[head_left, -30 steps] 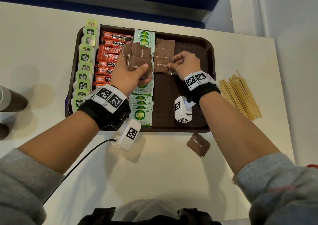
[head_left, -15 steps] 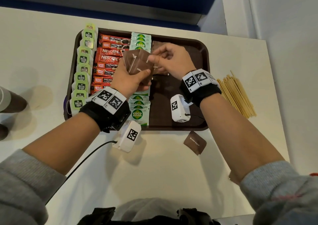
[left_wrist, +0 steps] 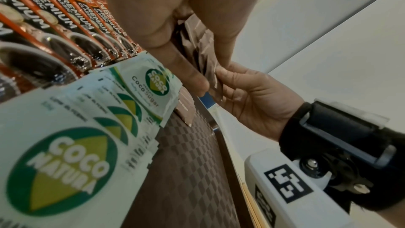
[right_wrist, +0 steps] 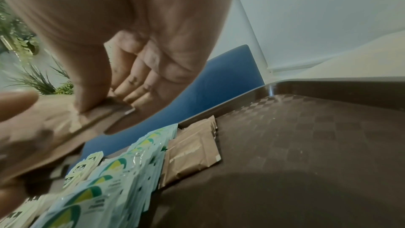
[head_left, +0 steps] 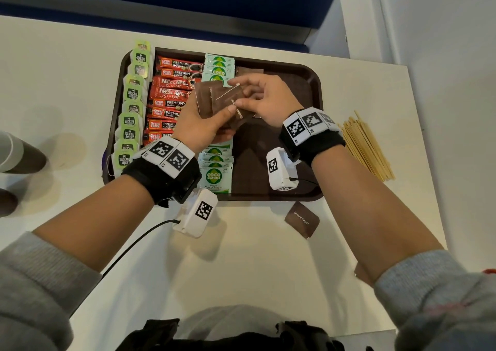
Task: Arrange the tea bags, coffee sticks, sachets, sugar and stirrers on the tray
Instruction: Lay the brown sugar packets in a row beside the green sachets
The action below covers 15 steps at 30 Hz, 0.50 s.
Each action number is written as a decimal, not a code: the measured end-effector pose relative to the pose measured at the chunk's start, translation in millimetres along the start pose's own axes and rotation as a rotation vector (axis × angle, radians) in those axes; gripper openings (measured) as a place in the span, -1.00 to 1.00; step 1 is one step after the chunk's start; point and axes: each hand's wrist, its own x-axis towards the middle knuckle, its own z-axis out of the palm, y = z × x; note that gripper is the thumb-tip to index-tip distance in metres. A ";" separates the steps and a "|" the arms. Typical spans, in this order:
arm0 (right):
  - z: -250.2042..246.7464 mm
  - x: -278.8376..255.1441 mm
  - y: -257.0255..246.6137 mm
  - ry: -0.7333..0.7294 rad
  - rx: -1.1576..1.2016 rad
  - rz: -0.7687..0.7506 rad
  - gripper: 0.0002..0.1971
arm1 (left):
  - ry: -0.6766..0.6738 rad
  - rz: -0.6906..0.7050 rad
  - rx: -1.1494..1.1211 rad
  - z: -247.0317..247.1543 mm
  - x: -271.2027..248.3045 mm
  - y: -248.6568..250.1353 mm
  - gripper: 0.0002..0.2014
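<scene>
A dark brown tray (head_left: 308, 87) holds a column of green tea bags (head_left: 132, 109), red coffee sticks (head_left: 169, 92), green-and-white Coco sugar sachets (head_left: 216, 176) and a few brown sugar sachets (right_wrist: 192, 152) at the far end. My left hand (head_left: 198, 127) grips a fanned stack of brown sugar sachets (head_left: 217, 101) above the tray. My right hand (head_left: 263, 98) pinches one sachet of that stack between thumb and fingers. The same pinch on the stack (left_wrist: 208, 68) appears in the left wrist view. One brown sugar sachet (head_left: 302, 219) lies on the table just in front of the tray.
A bundle of wooden stirrers (head_left: 365, 146) lies on the white table (head_left: 67, 82) right of the tray. A dark cup (head_left: 18, 153) stands at the left edge. A blue panel (head_left: 188, 7) and white wall border the table's far and right sides.
My right hand left the sachets laid at the tray's far end and came back to the stack in my left hand, where it now pinches a sachet. The left hand rose slightly.
</scene>
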 end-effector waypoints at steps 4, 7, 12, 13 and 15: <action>-1.0 -0.4 0.9 -0.002 0.031 -0.001 -0.67 | 0.044 -0.039 -0.002 2.4 -0.6 1.7 -0.71; -0.8 3.7 4.0 0.124 0.032 0.017 -0.83 | 0.077 -0.035 0.009 1.7 2.5 -1.1 -0.64; -6.5 4.6 7.0 0.245 0.063 0.009 -0.90 | 0.097 -0.024 0.048 -2.1 4.9 -4.5 -0.66; -6.5 4.6 7.1 0.247 0.111 0.015 -0.88 | 0.095 -0.026 0.053 -2.2 5.1 -4.8 -0.65; -4.6 4.5 7.5 0.253 0.221 0.027 -0.83 | 0.104 -0.034 0.049 -1.8 6.1 -4.8 -0.62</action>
